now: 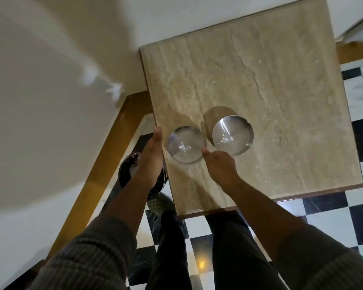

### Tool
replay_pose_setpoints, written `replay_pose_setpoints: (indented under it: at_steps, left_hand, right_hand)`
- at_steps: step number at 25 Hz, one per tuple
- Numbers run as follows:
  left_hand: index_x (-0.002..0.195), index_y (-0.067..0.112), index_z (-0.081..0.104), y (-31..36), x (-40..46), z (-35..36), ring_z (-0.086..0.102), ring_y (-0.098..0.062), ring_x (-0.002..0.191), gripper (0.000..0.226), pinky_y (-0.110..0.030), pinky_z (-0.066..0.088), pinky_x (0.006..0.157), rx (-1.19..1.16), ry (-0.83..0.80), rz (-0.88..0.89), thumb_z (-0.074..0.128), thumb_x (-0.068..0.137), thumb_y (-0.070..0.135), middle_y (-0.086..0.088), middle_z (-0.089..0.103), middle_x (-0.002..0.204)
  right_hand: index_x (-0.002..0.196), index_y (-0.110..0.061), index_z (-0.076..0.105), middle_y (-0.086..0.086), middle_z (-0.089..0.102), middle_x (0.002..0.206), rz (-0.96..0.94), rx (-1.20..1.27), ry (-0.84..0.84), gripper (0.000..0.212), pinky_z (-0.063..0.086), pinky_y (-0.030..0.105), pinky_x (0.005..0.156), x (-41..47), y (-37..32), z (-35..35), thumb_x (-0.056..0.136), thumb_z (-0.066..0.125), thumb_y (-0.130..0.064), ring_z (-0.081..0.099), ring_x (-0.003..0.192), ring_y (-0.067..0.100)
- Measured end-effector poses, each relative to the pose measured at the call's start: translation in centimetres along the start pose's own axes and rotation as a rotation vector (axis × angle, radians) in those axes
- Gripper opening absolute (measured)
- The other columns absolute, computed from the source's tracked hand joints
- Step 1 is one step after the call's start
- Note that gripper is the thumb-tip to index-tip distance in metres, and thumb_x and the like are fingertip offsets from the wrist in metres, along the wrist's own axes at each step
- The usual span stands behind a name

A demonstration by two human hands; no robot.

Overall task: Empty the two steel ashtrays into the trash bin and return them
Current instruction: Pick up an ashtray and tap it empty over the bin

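Both steel ashtrays sit on the stone table (281, 80) at mid-frame, each with a few pale ash crumbs in its bowl, so neither seems emptied yet. The left hand (152, 155) lies flat, fingers together, against the table's left edge beside the left ashtray (186, 144). The right hand (218, 162) curls loosely, thumb touching that ashtray's rim. The right ashtray (232, 135) stands untouched. Next, probably, lift one level over the trash bin (127, 168) at lower left, partly hidden under the left arm.

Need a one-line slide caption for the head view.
Both hands, left and right, reach for the left steel ashtray on a marble table.
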State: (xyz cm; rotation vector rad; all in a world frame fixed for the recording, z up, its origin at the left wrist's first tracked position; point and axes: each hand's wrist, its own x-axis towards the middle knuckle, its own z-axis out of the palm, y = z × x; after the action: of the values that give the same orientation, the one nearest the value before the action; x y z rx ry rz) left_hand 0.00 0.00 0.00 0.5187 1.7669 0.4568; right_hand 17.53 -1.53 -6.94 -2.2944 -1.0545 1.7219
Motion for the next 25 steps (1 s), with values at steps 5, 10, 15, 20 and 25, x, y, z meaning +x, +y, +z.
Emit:
replay_pose_setpoints:
  at_steps: [5,10,15,20,25]
  left_hand:
    - [0.153,0.036,0.043,-0.9,3.4,1.0,0.045,-0.027,0.145,0.104,-0.056,0.032,0.120,-0.022,0.037,-0.029,0.025,0.068,0.092,-0.001,0.049,0.158]
    - [0.154,0.027,0.045,-2.3,4.1,1.9,0.044,-0.022,0.144,0.080,-0.051,0.030,0.122,-0.092,-0.031,-0.051,0.019,0.095,0.075,-0.002,0.049,0.157]
    - [0.115,0.031,0.064,-3.1,3.9,1.2,0.059,-0.005,0.102,0.060,-0.037,0.046,0.100,-0.202,-0.013,-0.068,0.017,0.101,0.066,0.010,0.066,0.110]
    - [0.139,0.023,0.058,-6.3,3.0,-2.5,0.055,-0.025,0.133,0.087,-0.045,0.045,0.106,-0.288,0.005,-0.094,0.022,0.087,0.082,-0.007,0.059,0.146]
    - [0.144,0.021,0.057,-9.6,2.4,-7.3,0.051,-0.032,0.138,0.099,-0.055,0.042,0.110,-0.328,0.082,-0.139,0.022,0.081,0.089,-0.011,0.057,0.150]
  right_hand:
    - [0.106,-0.015,0.068,0.000,0.073,0.089,0.050,0.188,-0.011,0.031,0.060,0.040,0.083,1.1,1.0,2.1,0.093,0.055,-0.041,0.069,0.085,0.018]
    - [0.108,-0.009,0.062,0.007,0.073,0.093,0.037,0.210,0.090,0.022,0.061,0.032,0.067,2.4,1.2,4.1,0.092,0.056,-0.022,0.072,0.078,0.019]
    - [0.105,-0.005,0.056,0.012,0.068,0.092,0.070,0.252,0.106,0.019,0.063,0.043,0.067,2.1,0.3,4.9,0.088,0.056,-0.013,0.074,0.073,0.028]
    - [0.112,-0.007,0.055,0.008,0.065,0.098,0.014,0.304,-0.001,0.025,0.063,0.032,0.057,-0.1,-1.2,5.9,0.088,0.062,-0.008,0.074,0.074,0.026]
    - [0.116,-0.018,0.054,0.002,0.060,0.110,-0.116,0.247,-0.304,0.035,0.063,0.041,0.073,-2.3,-2.5,8.9,0.086,0.066,-0.005,0.067,0.093,0.024]
